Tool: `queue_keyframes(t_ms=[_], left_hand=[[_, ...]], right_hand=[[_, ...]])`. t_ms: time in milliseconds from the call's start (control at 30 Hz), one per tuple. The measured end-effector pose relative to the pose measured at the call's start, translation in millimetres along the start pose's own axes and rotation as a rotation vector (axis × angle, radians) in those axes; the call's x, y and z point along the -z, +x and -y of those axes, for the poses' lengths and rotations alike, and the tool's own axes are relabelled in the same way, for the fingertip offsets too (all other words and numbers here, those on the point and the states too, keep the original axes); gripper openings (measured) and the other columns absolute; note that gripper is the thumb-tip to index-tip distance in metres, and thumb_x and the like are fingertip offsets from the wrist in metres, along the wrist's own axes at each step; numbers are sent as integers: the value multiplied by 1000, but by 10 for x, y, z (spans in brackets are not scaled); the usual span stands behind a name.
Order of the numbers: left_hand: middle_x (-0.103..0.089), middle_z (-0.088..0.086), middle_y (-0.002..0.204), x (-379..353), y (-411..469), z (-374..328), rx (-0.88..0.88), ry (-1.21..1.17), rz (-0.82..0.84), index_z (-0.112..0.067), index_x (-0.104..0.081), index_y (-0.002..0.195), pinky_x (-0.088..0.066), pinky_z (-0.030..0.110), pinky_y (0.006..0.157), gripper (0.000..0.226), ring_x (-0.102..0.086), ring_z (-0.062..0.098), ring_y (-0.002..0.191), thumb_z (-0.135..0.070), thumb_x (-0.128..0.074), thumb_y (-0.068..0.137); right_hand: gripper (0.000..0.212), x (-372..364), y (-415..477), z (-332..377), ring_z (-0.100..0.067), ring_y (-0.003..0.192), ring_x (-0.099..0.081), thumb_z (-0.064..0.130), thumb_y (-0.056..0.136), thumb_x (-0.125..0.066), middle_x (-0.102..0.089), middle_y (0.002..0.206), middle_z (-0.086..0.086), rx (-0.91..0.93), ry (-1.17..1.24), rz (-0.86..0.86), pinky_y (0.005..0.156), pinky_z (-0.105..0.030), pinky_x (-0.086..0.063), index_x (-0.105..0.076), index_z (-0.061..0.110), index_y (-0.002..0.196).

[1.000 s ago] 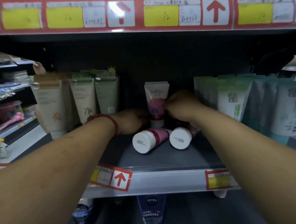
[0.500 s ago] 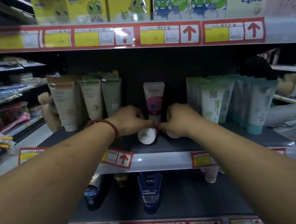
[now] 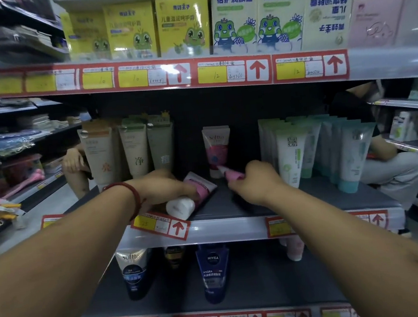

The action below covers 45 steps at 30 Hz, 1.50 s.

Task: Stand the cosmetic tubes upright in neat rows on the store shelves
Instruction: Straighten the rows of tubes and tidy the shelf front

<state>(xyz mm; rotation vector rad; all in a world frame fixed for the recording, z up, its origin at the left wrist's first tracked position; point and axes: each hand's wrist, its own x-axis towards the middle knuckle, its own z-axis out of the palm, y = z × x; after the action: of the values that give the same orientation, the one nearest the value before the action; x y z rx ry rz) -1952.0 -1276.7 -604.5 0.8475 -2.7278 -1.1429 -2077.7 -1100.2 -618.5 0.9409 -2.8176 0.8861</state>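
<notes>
Standing beside the right hand [image 3: 254, 183] are green tubes [image 3: 291, 154].

Overhead store light glares off the price strip [image 3: 178, 76], while the shelf recess [image 3: 223, 110] beneath sits dim. Edges bow, and the left-hand rack [image 3: 8, 153] looks smeared, perhaps from motion.
</notes>
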Motion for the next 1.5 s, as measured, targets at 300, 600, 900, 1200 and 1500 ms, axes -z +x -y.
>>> queue_keyframes(t_ms=[300,600,900,1200,1500], left_hand=[[-72,3,108,-38,57,239,-187,-440,-313,-18,-56,119,-61,37,82,69,-72,20,95,-20,-95,62],[-62,-8,109,-152,122,261,-285,-206,-423,-22,-50,122,-45,19,73,70,-60,11,100,-25,-92,67],[-70,-10,108,-155,175,298,-257,-154,-223,-27,-63,122,-49,20,80,52,-64,4,98,-33,-85,76],[-76,-12,99,-106,231,309,-293,-137,-191,-29,-72,111,-47,13,78,35,-68,-2,94,-26,-84,78],[-77,-8,94,-238,372,155,-319,-113,-216,-25,-70,108,-57,30,89,45,-72,6,90,-29,-91,68]], right_hand=[[20,-8,93,68,-29,86,-69,18,89,-66,-71,98,-16,-253,1281,54,85,-47,-56,-63,6,105],[27,-257,296,-186,-21,92,-70,0,78,-68,-73,97,-4,-32,871,-106,85,-38,-58,-68,17,99],[24,-374,602,-156,-14,88,-65,4,84,-66,-69,98,-1,82,767,-59,69,-21,-50,-64,17,104],[35,-598,769,-257,-16,95,-66,23,79,-78,-70,106,-2,70,658,-121,83,-31,-53,-68,15,112],[38,-649,877,-314,-14,93,-68,26,75,-80,-73,104,-1,71,739,-85,80,-31,-55,-71,15,111]])
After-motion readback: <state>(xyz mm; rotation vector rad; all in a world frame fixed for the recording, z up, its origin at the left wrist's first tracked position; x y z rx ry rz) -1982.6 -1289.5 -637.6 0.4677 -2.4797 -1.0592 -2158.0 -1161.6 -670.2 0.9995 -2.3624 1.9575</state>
